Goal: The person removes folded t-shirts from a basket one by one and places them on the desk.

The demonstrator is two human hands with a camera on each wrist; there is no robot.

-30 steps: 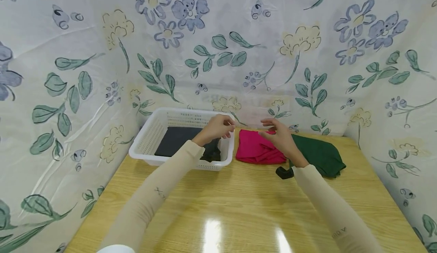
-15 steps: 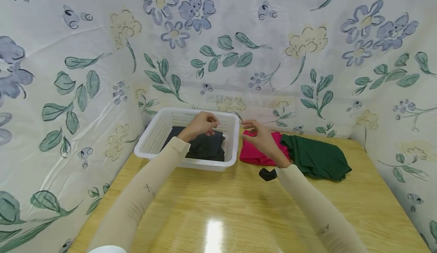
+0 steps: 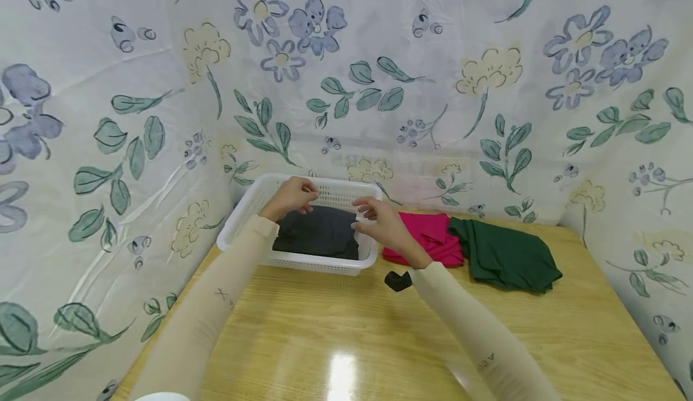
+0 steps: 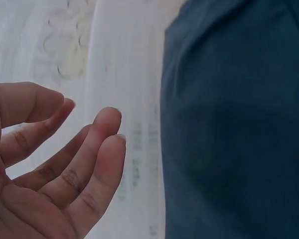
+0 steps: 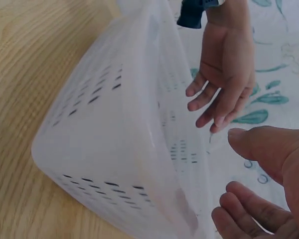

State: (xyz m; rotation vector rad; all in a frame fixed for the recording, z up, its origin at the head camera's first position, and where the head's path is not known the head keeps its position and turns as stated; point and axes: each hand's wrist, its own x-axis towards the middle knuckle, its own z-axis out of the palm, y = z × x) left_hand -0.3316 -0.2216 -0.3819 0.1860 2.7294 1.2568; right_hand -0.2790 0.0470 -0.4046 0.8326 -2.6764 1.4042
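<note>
In the head view a white plastic basket with slotted walls stands at the back left of the table. Dark folded cloth lies inside it, looking blue-black in the left wrist view. My left hand hovers over the basket's left part, fingers loosely bent and nothing held. Over the basket's right rim is my right hand, thumb and fingers apart around bare air. The right wrist view has both hands above the rim, the left hand beyond the right hand.
Right of the basket lie a bright pink folded cloth and a dark green one, side by side. A small black piece shows below the right wrist. Flower-patterned sheeting closes off the back and sides of the wooden table.
Both hands have moved left, the right one from above the pink cloth to the basket's rim. The view has shifted slightly, and more of the pink and green cloths shows.
</note>
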